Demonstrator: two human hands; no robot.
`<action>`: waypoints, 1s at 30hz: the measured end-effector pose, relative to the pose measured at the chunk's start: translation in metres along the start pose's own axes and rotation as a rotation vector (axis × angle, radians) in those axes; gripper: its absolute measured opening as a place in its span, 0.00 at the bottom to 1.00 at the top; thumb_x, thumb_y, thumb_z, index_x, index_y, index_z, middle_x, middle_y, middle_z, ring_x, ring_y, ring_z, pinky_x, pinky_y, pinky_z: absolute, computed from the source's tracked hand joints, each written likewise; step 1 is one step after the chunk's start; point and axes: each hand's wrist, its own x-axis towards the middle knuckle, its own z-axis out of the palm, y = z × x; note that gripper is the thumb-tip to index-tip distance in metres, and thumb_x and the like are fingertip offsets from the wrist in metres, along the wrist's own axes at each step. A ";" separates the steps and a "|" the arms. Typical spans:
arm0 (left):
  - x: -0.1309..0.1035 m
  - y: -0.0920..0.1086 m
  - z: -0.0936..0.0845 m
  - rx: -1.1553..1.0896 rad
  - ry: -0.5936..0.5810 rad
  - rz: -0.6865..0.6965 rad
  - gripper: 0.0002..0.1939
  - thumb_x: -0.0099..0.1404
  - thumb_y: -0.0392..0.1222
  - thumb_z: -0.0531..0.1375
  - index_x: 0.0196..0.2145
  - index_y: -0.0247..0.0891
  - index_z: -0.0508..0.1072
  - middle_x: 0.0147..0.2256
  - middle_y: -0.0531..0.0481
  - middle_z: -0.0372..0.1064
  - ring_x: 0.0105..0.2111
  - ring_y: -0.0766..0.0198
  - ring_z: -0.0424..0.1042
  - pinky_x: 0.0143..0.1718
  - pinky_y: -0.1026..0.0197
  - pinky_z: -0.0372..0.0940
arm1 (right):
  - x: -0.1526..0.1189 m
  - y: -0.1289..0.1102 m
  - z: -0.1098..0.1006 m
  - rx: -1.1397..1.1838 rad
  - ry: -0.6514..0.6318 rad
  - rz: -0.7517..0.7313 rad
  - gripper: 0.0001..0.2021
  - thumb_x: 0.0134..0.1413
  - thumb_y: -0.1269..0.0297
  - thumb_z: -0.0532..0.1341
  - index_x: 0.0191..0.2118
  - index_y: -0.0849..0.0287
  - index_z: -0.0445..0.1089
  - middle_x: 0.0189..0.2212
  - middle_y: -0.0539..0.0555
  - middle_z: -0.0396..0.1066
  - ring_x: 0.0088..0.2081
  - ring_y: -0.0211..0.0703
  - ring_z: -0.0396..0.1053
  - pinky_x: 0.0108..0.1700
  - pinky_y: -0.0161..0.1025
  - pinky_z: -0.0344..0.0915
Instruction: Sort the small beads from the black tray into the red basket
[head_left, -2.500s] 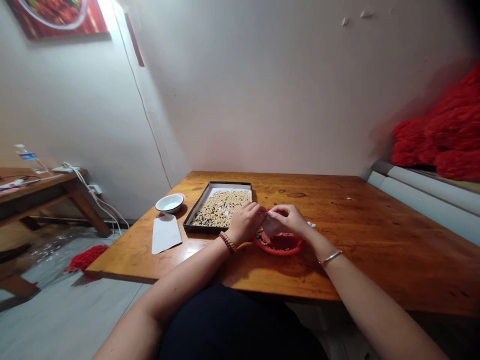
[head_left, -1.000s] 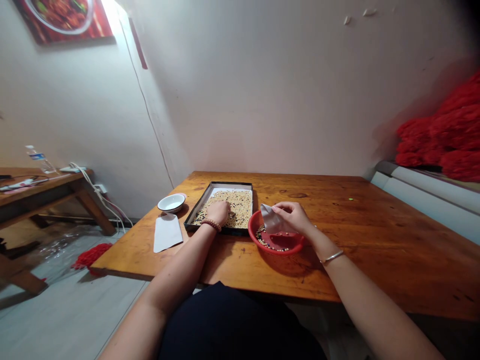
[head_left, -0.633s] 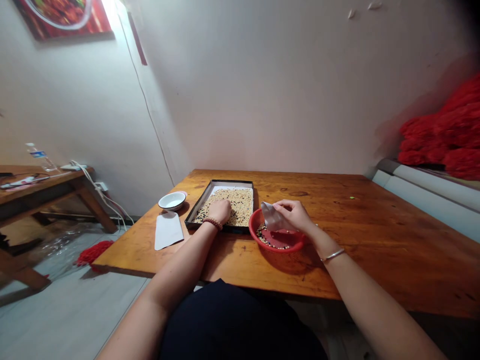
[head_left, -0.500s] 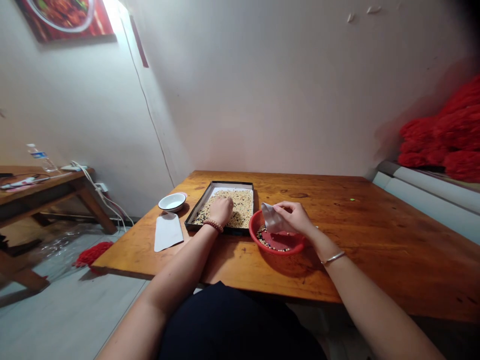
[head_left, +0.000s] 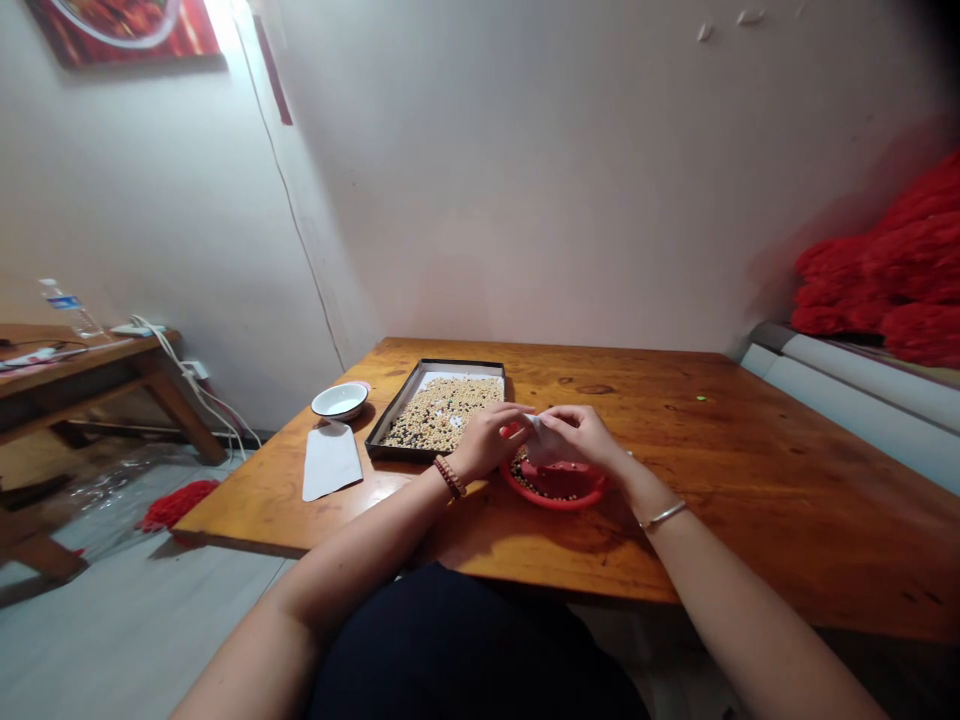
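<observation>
Pinched in my right hand [head_left: 583, 436] is a small white paper-like pouch [head_left: 538, 442], tilted over a red plastic basket [head_left: 551, 500]. My left hand [head_left: 491, 440] is at the upper edge of the pouch, fingers curled and bunched together; whatever they hold is hidden. Pale and dark beans [head_left: 555, 496] lie along the bottom of the basket. Left of it, a shallow black-rimmed tray [head_left: 397, 410] holds a spread of mostly pale beans [head_left: 442, 410] mixed with dark ones on a white sheet. My left forearm crosses in front of the tray's near right corner.
A white bowl [head_left: 340, 400] with a dark rim stands left of the tray, and a flat white sheet or pouch [head_left: 331, 462] lies before it. Red bundles [head_left: 885, 270] are piled at the right. A side table [head_left: 142, 370] with a bottle [head_left: 71, 308] stands left.
My left hand has lifted off the beans in the tray and moved right to the pouch. My right hand keeps holding the pouch over the basket.
</observation>
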 end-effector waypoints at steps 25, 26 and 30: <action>-0.003 0.007 0.002 0.175 0.077 -0.089 0.10 0.56 0.35 0.62 0.22 0.38 0.63 0.24 0.55 0.65 0.26 0.68 0.64 0.29 0.66 0.58 | -0.004 0.005 0.001 -0.102 -0.041 0.024 0.19 0.46 0.50 0.65 0.38 0.61 0.78 0.28 0.55 0.75 0.27 0.40 0.67 0.27 0.35 0.61; -0.003 0.007 0.002 0.173 0.072 -0.081 0.10 0.56 0.35 0.62 0.22 0.38 0.63 0.24 0.55 0.65 0.26 0.68 0.64 0.30 0.66 0.58 | -0.005 0.005 0.001 -0.110 -0.042 0.015 0.18 0.46 0.51 0.65 0.38 0.61 0.78 0.28 0.55 0.75 0.27 0.39 0.66 0.27 0.34 0.61; -0.004 0.006 0.003 0.185 0.049 -0.044 0.09 0.57 0.36 0.61 0.23 0.39 0.62 0.24 0.54 0.65 0.26 0.67 0.63 0.30 0.65 0.59 | -0.006 0.003 0.002 -0.137 -0.045 -0.001 0.17 0.47 0.51 0.65 0.36 0.61 0.78 0.28 0.55 0.75 0.26 0.39 0.66 0.27 0.34 0.60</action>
